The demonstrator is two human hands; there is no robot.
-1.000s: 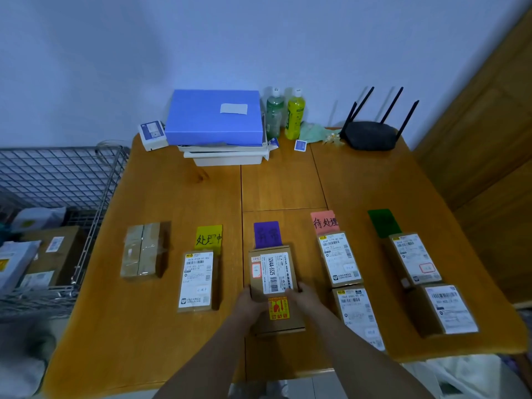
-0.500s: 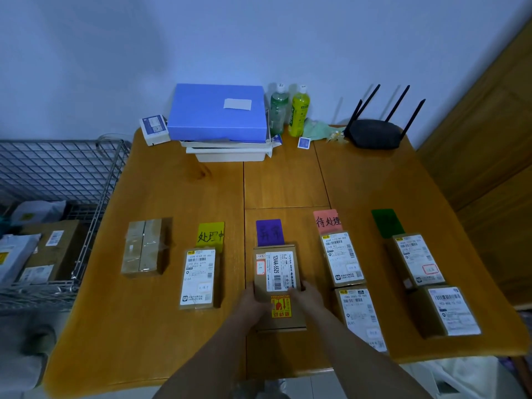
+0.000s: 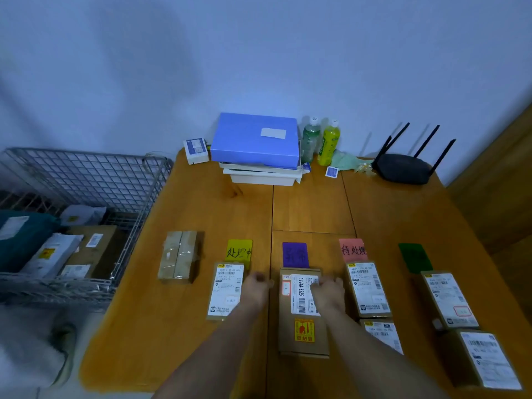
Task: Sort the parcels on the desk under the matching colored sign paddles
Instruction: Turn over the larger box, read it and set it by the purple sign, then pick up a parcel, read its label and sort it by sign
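Note:
A brown parcel with a white label and an orange sticker lies flat on the desk, its far end touching the purple sign. My right hand hovers blurred over its right edge, fingers loose. Left of that parcel, my left hand is off it and holds nothing. One parcel lies below the yellow sign. Two parcels sit below the pink sign, and two below the green sign. A taped parcel lies at the left with no sign.
A wire basket holding several packages stands left of the desk. At the desk's back are a blue box on white trays, two bottles and a black router. A wooden door is at the right.
The parcel slid forward until it met the purple sign. Both hands left its sides; the left moved off to the left, the right moved up along its right edge.

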